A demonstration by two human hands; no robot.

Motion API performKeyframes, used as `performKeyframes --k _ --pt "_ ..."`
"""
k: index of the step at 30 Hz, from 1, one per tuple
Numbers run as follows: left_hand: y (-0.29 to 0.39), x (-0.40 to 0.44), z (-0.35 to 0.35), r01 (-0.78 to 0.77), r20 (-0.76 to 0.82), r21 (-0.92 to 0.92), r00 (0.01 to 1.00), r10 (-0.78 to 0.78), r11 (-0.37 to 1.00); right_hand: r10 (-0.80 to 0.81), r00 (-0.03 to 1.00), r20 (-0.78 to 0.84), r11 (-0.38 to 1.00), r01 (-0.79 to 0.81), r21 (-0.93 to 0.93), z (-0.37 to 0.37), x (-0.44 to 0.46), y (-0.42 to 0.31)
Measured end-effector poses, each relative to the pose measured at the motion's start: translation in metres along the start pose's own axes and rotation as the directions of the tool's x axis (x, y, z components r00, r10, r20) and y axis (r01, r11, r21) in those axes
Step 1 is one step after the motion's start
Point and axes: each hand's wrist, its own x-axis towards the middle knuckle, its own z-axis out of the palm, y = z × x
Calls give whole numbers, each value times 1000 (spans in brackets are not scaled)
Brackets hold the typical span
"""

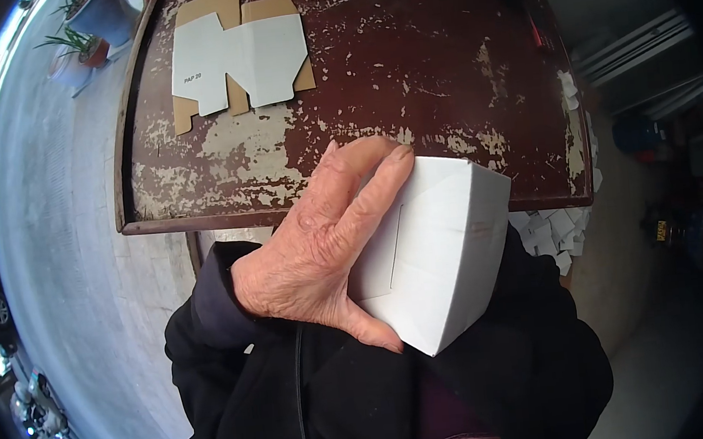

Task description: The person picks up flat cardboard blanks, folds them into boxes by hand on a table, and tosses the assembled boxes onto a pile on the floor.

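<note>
The person's left hand [319, 231] grasped a white box [451, 253], its thumb pressed near the lower corner and its fingers spread over the upper edge of the face nearest it. A thin slit [397, 247] ran along that face. The box was tilted, held in front of the dark jacket [350, 395], its top overlapping the near edge of the worn red table [404, 56] in the view. The right hand's fingers could not be made out, so their state could not be told. Toward the table's far left lay a flat cardboard sheet [275, 59], white side up, brown at its edges and printed "PAP 20". White paper pieces [555, 231] were heaped beside the table's near right corner, and potted plants [94, 51] stood beyond its far left corner.
</note>
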Motion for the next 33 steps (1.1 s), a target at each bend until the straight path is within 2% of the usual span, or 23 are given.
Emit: performKeyframes --k 3,7,13,17,22,33 --pt "-1 -2 4 -3 9 -23 1000 3 1000 11 1000 -2 999 -11 43 -1 -9 10" --pt "-2 4 8 -78 -60 32 995 79 996 16 1000 10 995 -16 95 -5 -17 24" --pt "-7 -2 13 -79 -114 14 990 80 997 13 1000 14 989 -15 145 -15 -20 38" --pt "-4 -5 8 -23 -4 127 1000 24 992 -95 993 74 985 83 151 -32 8 38" --pt "-11 -5 19 -69 -129 16 989 71 997 -226 962 155 965 199 172 -45 32 39" --pt "-14 -10 17 -32 -125 7 992 32 999 -491 822 287 868 436 236 -54 46 40"
